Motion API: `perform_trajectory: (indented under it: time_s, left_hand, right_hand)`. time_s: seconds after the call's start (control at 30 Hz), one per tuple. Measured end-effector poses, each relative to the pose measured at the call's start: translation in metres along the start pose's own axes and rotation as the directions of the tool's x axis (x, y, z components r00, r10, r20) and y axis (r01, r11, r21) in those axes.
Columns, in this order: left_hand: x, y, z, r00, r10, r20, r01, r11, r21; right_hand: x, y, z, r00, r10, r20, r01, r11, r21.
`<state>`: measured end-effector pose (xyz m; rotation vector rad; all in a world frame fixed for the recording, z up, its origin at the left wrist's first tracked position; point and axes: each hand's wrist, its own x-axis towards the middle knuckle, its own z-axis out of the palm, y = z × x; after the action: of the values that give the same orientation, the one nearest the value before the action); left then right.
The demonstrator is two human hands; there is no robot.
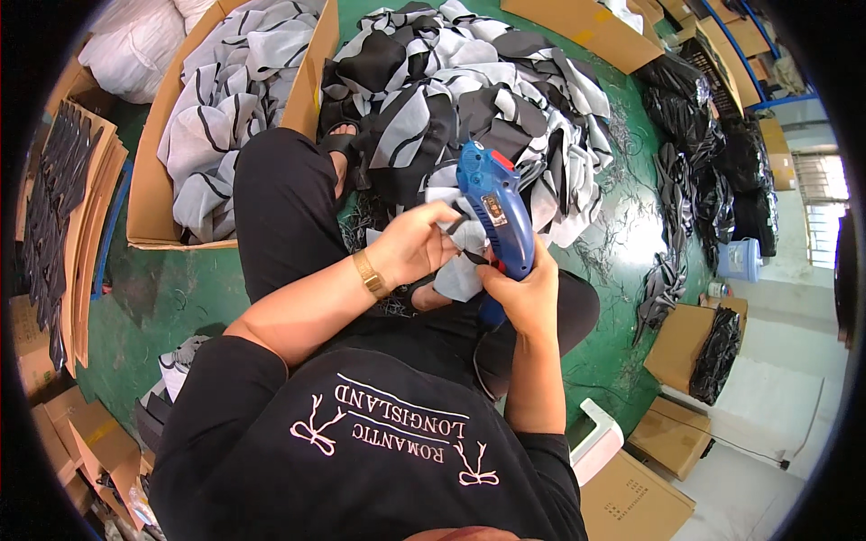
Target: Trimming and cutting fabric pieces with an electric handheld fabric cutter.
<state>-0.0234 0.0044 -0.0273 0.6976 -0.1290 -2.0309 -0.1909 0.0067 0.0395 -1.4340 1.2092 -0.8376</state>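
Observation:
My right hand (pixel 530 290) is wrapped round the grip of a blue handheld power tool (pixel 507 216) with red parts and side vents. Its working end is hidden, so I cannot tell its exact kind. My left hand (pixel 417 242), with a gold watch (pixel 368 274) on the wrist, pinches a light grey fabric piece with a black strip (pixel 465 236) close beside the tool. Part of the fabric hangs below, between my hands. Beyond them lies a large heap of grey, white and black fabric pieces (pixel 410 126) on the floor.
An open cardboard box (pixel 144 194) of similar fabric stands at the left. Loose black threads litter the green floor (pixel 198 293). Black plastic bags (pixel 713 194), a light blue bucket (pixel 740 260) and cardboard boxes (pixel 672 347) line the right. Black strips hang over cardboard sheets (pixel 95 216) far left.

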Motion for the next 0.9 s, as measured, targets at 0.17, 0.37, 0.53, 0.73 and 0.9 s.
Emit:
perform_trajectory:
  time_s: [0.17, 0.37, 0.53, 0.73, 0.9]
  left_hand:
    - [-0.010, 0.010, 0.005, 0.984, 0.177, -0.036, -0.179, 0.936, -0.303]
    - [-0.020, 0.026, 0.007, 0.985, 0.108, 0.132, -0.063, 0.950, -0.307]
    - [-0.027, 0.035, 0.011, 0.977, 0.137, 0.163, -0.089, 0.959, -0.271]
    - [-0.023, 0.028, 0.013, 0.973, 0.202, 0.113, -0.194, 0.978, -0.081]
    - [-0.025, 0.025, 0.017, 0.965, 0.248, 0.081, -0.239, 0.965, -0.109]
  right_hand:
    - [0.001, 0.003, 0.000, 0.998, -0.014, -0.054, 0.004, 0.986, -0.170]
    - [0.000, 0.004, -0.003, 0.995, -0.042, -0.094, 0.022, 0.978, -0.207]
    - [-0.001, 0.013, -0.011, 0.988, 0.040, -0.147, -0.057, 0.992, -0.115]
    - [-0.001, 0.011, -0.007, 0.993, -0.036, -0.114, 0.014, 0.981, -0.192]
    - [0.002, 0.015, -0.008, 0.998, -0.006, -0.065, -0.006, 0.983, -0.184]
